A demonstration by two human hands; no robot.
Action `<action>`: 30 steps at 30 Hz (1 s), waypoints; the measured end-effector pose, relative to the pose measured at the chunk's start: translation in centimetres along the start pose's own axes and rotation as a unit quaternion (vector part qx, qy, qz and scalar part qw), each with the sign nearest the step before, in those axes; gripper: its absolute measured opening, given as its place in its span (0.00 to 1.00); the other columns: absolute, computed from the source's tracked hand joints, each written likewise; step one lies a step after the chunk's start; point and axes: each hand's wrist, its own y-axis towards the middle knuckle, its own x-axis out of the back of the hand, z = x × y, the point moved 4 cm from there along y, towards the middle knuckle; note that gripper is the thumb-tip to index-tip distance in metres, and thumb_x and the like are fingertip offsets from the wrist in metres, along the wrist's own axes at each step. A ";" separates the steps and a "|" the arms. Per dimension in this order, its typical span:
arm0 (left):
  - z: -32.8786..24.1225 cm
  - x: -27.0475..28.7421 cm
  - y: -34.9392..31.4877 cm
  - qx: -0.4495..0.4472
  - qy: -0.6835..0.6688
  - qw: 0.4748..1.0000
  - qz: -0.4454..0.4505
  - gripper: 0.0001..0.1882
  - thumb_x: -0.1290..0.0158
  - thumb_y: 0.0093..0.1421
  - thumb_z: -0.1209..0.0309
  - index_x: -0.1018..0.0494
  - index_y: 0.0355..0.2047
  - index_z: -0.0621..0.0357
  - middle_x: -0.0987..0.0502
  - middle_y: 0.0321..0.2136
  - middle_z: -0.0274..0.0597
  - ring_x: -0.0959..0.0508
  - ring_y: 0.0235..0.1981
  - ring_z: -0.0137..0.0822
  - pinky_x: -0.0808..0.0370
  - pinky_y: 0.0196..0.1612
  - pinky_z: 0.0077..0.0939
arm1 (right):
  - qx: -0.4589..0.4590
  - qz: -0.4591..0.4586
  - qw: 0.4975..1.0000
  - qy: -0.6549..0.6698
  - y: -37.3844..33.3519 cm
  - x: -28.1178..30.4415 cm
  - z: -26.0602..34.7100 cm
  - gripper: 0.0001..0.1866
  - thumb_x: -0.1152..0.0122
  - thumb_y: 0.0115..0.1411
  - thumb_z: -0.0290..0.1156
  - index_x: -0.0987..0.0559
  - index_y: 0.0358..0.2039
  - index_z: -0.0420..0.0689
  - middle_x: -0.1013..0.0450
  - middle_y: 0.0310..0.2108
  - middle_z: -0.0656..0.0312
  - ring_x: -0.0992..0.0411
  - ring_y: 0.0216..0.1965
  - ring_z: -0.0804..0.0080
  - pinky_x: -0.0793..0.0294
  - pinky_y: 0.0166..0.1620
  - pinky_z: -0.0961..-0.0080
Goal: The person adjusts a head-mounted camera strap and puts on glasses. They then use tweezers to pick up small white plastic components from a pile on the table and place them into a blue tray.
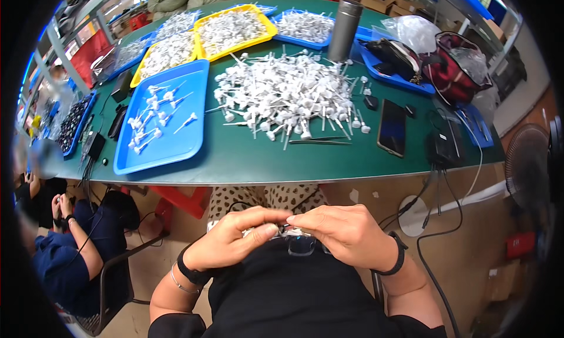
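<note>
Above my lap, in front of the table edge, my two hands meet at the fingertips. My left hand [235,238] is closed, with its thumb and fingers pressed together. Opposite it, my right hand [352,237] is closed too, its thumb and index finger pinched towards the left fingertips. Bits of white and a dark spot show between them, but the fingers hide what is held. On the green table [247,170] beyond lies a big heap of small white plastic parts with thin stems [282,94]. Left of it, a blue tray [179,150] holds several similar parts.
Tweezers [320,141] lie before the heap, with a phone [391,128] to their right. A grey thermos [345,31] stands behind, beside yellow trays [267,29] of parts. Cables hang at the right near a fan [529,162]. Another person [76,250] sits at left.
</note>
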 end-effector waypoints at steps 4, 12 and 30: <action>1.7 -0.2 0.3 0.079 -0.174 0.981 -0.016 0.13 0.53 0.70 0.70 0.26 0.47 0.67 0.21 0.34 0.37 0.23 0.38 0.27 0.26 0.44 0.24 | -0.041 -0.007 0.999 -0.031 -0.7 0.7 -0.4 0.18 0.37 0.54 0.18 0.20 0.46 0.42 0.22 0.32 0.56 0.23 0.28 0.61 0.23 0.31 0.70; -0.5 -1.0 1.3 -0.011 -0.200 0.971 -0.133 0.13 0.52 0.68 0.77 0.28 0.52 0.65 0.24 0.49 0.42 0.23 0.46 0.28 0.26 0.45 0.23 | -0.080 -0.327 0.923 0.187 -2.0 4.6 0.0 0.09 0.37 0.59 0.18 0.22 0.42 0.35 0.25 0.32 0.57 0.29 0.27 0.80 0.30 0.30 0.85; -8.5 1.0 0.5 -0.449 -0.038 0.892 -0.032 0.05 0.43 0.64 0.71 0.27 0.38 0.55 0.19 0.32 0.41 0.19 0.34 0.39 0.17 0.36 0.26 | 0.273 -0.346 0.875 0.200 -0.6 9.5 10.1 0.08 0.39 0.60 0.29 0.22 0.40 0.45 0.28 0.30 0.68 0.33 0.22 0.79 0.36 0.23 0.83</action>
